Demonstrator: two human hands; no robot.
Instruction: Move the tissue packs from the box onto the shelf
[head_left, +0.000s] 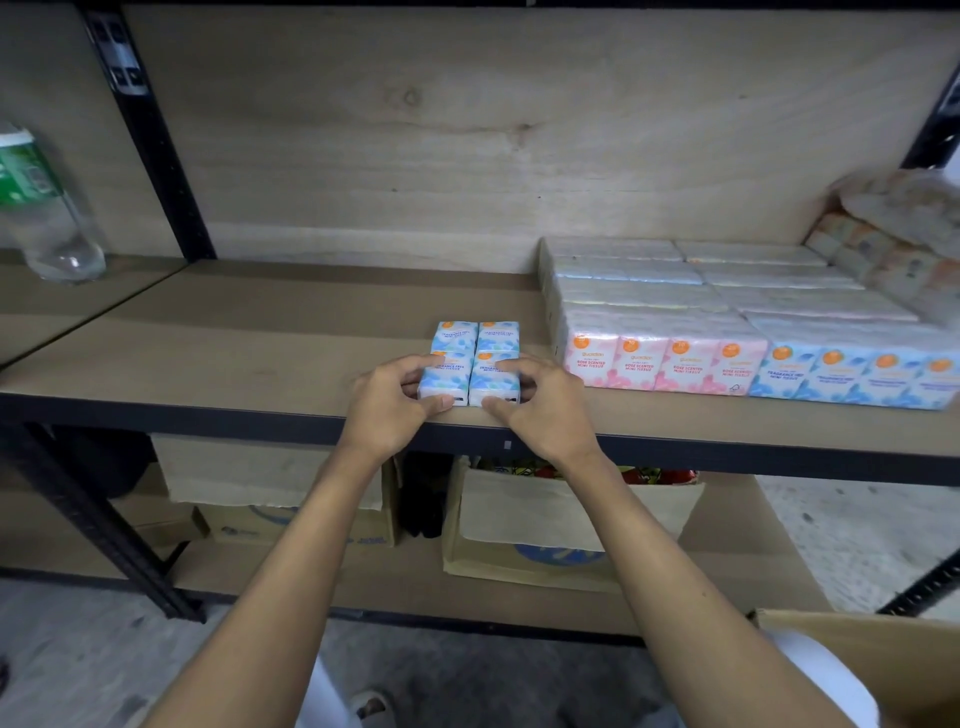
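1. Both hands are on the shelf, squaring up a little block of four blue packs near its front edge.
2. Left hand: fingers curled over the top of the near-left pack, thumb pressed on its front face. A loose pinch, not a clench, and it is gripping that pack.
3. Right hand: the mirror of it, fingers resting on top of the near-right pack, thumb on the front. Half open and holding the pack lightly.
4. To do this well, I'd say press the two near packs together and back against the pair just beyond the fingertips, so all four sit flush with no gap.
5. Keep the pressure gentle; these look like soft wrapped packs and would likely dent or skew if squeezed hard.
6. The front faces sit very close to the shelf lip, right under the thumbs, so a small push away from the body seems wise.
7. Off past the right hand, well apart, stand the stocked rows, pink then blue. Lining up with those fronts would look tidy.
8. The box sits low beside the right forearm; its contents are hidden from here.
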